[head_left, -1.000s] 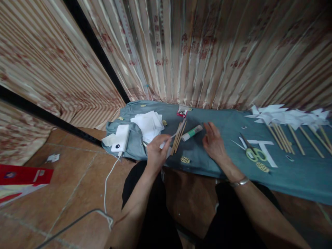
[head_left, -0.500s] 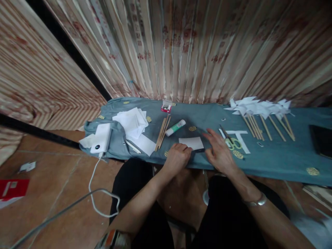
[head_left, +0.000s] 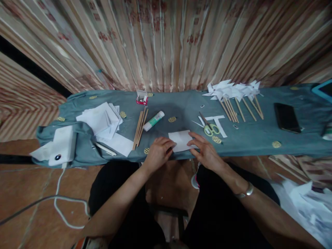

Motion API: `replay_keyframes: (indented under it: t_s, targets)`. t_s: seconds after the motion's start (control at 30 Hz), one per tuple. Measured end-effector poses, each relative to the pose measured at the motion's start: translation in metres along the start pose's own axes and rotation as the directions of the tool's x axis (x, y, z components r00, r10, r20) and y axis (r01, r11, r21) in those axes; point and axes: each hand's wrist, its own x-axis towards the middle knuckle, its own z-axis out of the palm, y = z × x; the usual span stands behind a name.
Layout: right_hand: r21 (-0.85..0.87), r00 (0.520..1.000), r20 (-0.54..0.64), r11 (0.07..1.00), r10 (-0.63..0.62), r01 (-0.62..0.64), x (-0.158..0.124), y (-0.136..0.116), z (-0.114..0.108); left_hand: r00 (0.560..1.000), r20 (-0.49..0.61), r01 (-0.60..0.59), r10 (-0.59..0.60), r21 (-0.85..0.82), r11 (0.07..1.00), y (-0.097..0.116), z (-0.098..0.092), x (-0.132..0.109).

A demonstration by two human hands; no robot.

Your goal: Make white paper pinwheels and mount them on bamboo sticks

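A small white sheet of paper lies at the table's near edge between my two hands. My left hand pinches its lower left edge between thumb and fingers. On the right side, my right hand has its fingers over the paper's edge, with the thumb close below. Just beyond the paper, a glue stick with a green and white label lies slantwise. Several wooden sticks lie left of it. Green-handled scissors rest to the right of my right hand, beside white paper strips.
Several white paper pinwheels on sticks lie back right, near a black phone. A small red box stands at the back. Paper sheets, a pen and a white power bank with a cable are left.
The view has turned to the right. My right hand, raised with fingers spread before, has come down onto the paper's right side. My left hand now grips the paper's left edge.
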Motion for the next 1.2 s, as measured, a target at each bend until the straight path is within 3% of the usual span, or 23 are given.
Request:
replay_keyframes:
  t_s: [0.13,0.33,0.53,0.73,1.03,1.2]
  targets:
    - [-0.041,1.0,0.001,0.999,-0.03,0.03,-0.001,0.0,-0.002,0.997,-0.042,-0.07,0.07,0.004,0.998,-0.005,0.005,0.002]
    - [-0.028,0.996,-0.051,0.997,-0.079,0.077,0.001,-0.013,-0.009,0.988,-0.069,-0.137,0.138,0.023,0.99,0.006,0.007,0.007]
    - [0.13,0.989,-0.102,0.987,0.11,-0.096,0.0,-0.011,-0.007,0.99,-0.113,-0.084,0.087,0.037,0.996,0.005,0.006,0.01]
    - [0.211,0.944,-0.128,0.938,0.305,-0.274,0.004,0.005,0.004,0.994,-0.109,0.016,-0.022,-0.054,0.998,-0.003,0.009,0.015]
    - [0.15,0.931,-0.197,0.947,0.309,-0.283,0.012,0.012,0.008,0.99,-0.076,0.113,-0.122,-0.11,0.987,-0.013,0.01,0.015]
    - [0.106,0.923,-0.214,0.947,0.32,-0.303,0.015,0.012,0.007,0.993,-0.117,0.0,0.003,0.024,1.0,-0.005,0.009,0.017]
